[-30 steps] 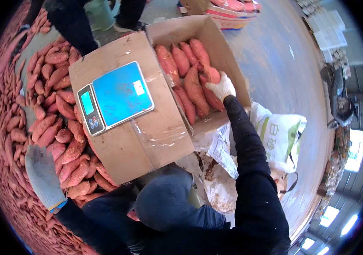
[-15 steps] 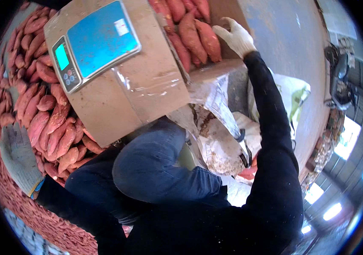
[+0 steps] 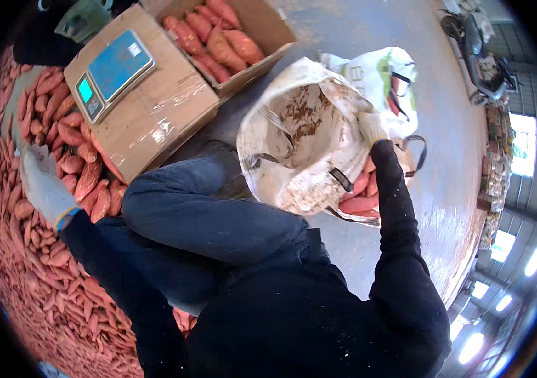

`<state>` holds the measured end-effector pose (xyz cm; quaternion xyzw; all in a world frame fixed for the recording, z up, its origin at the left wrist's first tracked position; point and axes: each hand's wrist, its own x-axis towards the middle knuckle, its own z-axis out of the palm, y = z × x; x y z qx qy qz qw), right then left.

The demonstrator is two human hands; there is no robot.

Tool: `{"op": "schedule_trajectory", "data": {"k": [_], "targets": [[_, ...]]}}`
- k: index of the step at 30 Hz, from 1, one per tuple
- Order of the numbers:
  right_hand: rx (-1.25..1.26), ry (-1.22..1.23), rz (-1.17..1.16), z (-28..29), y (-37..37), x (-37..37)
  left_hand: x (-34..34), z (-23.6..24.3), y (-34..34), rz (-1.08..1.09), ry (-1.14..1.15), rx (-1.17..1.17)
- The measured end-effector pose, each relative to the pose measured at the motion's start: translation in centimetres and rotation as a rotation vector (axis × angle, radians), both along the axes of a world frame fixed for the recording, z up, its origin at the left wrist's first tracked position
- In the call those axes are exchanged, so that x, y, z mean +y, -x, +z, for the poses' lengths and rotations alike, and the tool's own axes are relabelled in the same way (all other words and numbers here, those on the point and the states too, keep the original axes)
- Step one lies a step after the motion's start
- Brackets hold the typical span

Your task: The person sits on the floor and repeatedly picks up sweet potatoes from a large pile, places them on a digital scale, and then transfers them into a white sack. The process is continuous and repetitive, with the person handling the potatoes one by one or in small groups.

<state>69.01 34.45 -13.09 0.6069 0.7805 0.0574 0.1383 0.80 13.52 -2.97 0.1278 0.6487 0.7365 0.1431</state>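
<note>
Your left hand (image 3: 45, 181), gloved, at 9 o'clock beside heaped sweet potatoes (image 3: 90, 177) — fingers loosely extended, nothing held. Your right hand (image 3: 375, 127), 2 o'clock, at the rim of the soiled white sack (image 3: 303, 192) — cannot tell if it grips. Sack gapes, 1 o'clock. Scale (image 3: 117, 66) on carton (image 3: 171, 120), 10 o'clock.

We are looking steeply down from the wearer's head through one wide fisheye lens, with a black-clothed torso (image 3: 306, 315) and bent blue-denim legs (image 3: 212, 201) lying closest, below. We are peering into the round open mouth of a mud-stained white sack (image 3: 309, 194) at middle range. We are seeing a brown cardboard box (image 3: 171, 113) at upper left and, far off, bright white tube lights (image 3: 535, 262) at right.
</note>
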Motion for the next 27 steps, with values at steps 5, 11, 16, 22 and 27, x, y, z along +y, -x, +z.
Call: {"op": "schedule_trajectory", "data": {"k": [5,11,16,22,27], "targets": [[0.478,-0.148,0.032,8.5,5.5,0.0,-2.2,-0.5,-12.1,-0.440,0.078,0.440],[0.898,0.055,0.556,15.0,18.1,-5.3,1.8,-7.1,-25.3,-0.595,0.373,0.564],[0.821,0.331,0.896,16.0,30.3,-14.3,6.4,-4.1,-29.7,-0.642,0.317,0.462],[0.707,0.643,1.331,15.5,35.7,-19.9,-4.5,5.9,-30.6,-0.817,-0.435,0.018],[0.604,0.785,1.606,17.7,39.2,-25.9,-9.3,6.0,-29.0,-0.416,-0.437,0.198]]}}
